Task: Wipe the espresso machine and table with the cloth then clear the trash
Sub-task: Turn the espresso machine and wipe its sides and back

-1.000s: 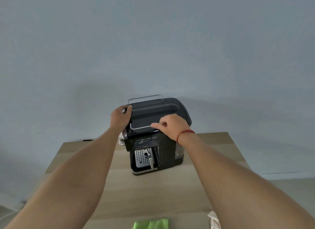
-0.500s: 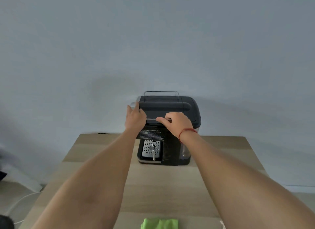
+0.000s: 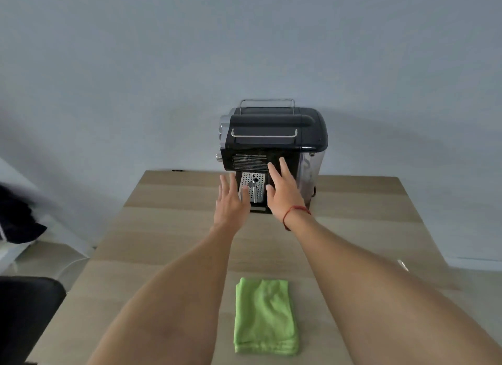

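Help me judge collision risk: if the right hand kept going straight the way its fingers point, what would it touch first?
Most likely the espresso machine: the open right hand points at its black front panel, beside the perforated drip tray. One view leaves depth unclear, so the fingertips may already be touching.

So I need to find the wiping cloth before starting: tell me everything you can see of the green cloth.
The green cloth is a bright lime, soft-looking, microfibre-like fabric, folded into a neat upright rectangle with stacked layers showing at its near edge. It lies flat on the wooden table, near the front edge, between the person's forearms and well in front of the espresso machine. Neither hand touches it; only the table does.
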`<state>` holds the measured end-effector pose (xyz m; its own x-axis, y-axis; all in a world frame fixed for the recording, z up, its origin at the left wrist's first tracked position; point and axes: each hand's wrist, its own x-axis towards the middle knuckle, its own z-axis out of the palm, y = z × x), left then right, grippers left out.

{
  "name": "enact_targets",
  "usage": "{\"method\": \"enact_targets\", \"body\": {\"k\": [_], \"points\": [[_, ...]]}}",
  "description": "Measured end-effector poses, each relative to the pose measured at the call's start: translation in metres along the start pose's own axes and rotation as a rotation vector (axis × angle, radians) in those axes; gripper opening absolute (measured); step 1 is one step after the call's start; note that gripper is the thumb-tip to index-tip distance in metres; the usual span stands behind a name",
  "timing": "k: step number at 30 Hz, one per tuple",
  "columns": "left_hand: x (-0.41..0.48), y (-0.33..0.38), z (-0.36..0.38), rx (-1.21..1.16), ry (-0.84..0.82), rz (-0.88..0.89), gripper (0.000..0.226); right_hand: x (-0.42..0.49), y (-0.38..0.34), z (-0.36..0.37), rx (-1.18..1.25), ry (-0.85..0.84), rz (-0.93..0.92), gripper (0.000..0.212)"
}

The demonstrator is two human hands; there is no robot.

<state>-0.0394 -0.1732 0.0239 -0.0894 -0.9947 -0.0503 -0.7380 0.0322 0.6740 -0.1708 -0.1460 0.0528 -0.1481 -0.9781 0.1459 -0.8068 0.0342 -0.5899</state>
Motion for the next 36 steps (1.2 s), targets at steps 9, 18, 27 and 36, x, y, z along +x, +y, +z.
{"method": "enact_targets", "body": {"k": [9,18,27,36], "points": [[-0.114,-0.077,0.053,0.156,-0.176,-0.387,0.026,-0.15,0.057,0.087,-0.147,-0.394,0.471,0.053],[-0.162,-0.116,0.088,0.035,-0.296,-0.554,0.037,-0.201,0.06,0.108,0.065,-0.386,0.846,0.05],[-0.136,-0.027,0.037,-0.25,-0.164,-0.309,0.035,-0.152,0.015,0.026,0.569,-0.115,0.784,0.045],[-0.073,0.129,-0.021,-0.401,-0.169,0.063,0.025,-0.082,-0.003,-0.125,0.691,0.247,0.684,0.028]]}}
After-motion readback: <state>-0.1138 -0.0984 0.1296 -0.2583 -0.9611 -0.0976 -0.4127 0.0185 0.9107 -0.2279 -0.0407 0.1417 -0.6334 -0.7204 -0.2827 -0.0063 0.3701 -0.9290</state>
